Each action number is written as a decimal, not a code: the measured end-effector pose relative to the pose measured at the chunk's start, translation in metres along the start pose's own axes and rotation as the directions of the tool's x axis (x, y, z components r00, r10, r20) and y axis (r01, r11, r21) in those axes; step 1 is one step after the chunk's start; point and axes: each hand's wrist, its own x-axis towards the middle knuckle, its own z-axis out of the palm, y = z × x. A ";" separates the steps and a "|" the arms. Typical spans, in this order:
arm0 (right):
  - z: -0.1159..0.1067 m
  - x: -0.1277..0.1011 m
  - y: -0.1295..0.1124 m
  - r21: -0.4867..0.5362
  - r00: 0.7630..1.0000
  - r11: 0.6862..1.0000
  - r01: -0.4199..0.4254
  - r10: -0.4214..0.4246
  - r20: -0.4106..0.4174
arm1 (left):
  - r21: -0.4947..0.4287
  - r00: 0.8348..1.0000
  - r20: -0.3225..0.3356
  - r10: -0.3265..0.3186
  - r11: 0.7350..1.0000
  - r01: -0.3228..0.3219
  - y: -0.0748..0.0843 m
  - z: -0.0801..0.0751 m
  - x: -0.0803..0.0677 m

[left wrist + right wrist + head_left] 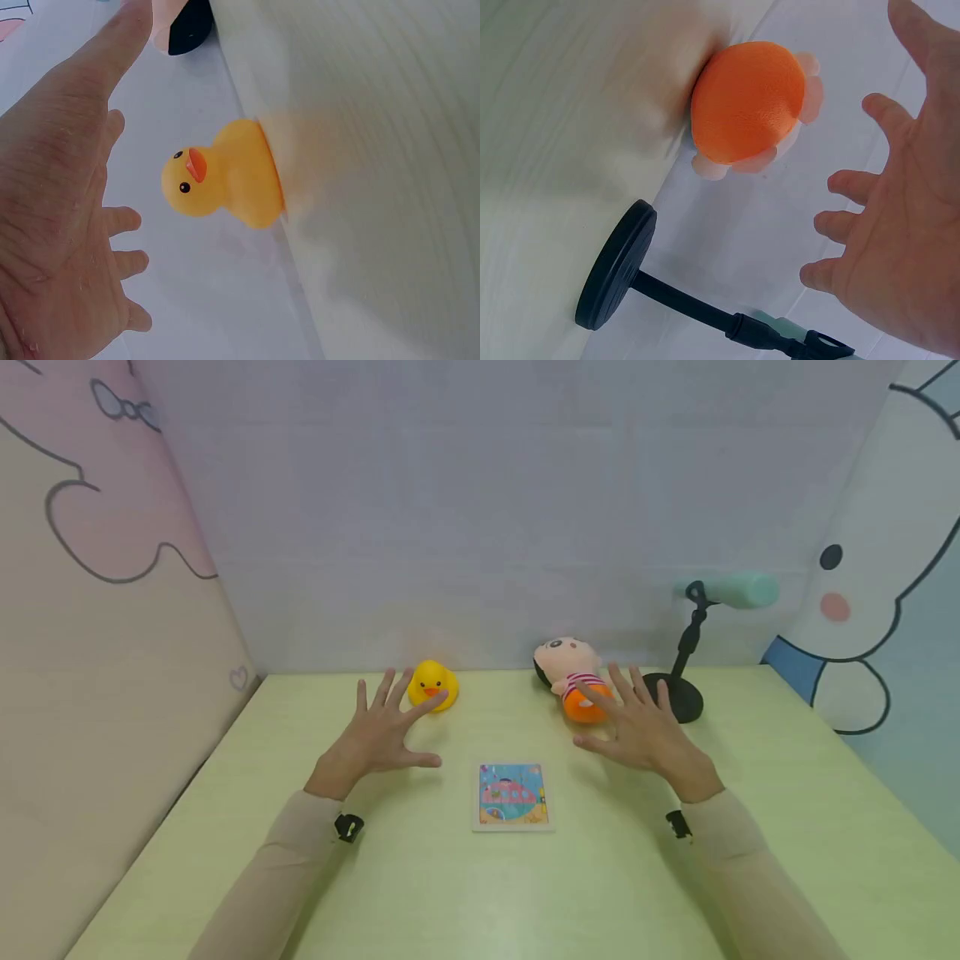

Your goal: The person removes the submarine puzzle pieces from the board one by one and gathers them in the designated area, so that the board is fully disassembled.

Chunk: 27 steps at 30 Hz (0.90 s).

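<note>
My left hand [381, 733] hovers over the table with fingers spread, holding nothing, just in front of a yellow rubber duck [431, 683]. In the left wrist view the duck [236, 176] stands apart from the fingers. Also spread and holding nothing, my right hand [643, 732] is above the table near a plush doll [573, 681] in a striped top and orange bottoms. The right wrist view shows the doll's orange bottom [750, 101] clear of the fingertips. Between and nearer than the hands lies a square picture puzzle [513, 795] with a pink submarine on blue.
A black stand [684, 652] with a round base holds a mint-green cylinder [738, 591] at the back right. Behind the table [480, 893] rises a pale wall [480, 510]; cartoon-decorated side walls flank it.
</note>
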 end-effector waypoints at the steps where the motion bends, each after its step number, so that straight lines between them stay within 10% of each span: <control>1: -0.001 0.001 -0.001 0.005 1.000 1.000 0.012 -0.012 0.001 | 0.005 1.000 -0.001 0.000 1.000 0.000 0.000 0.000 0.000; 27: 0.001 0.001 -0.005 -0.034 0.999 0.999 0.037 -0.036 0.013 | -0.005 0.999 0.012 0.034 0.999 -0.034 0.004 0.002 0.005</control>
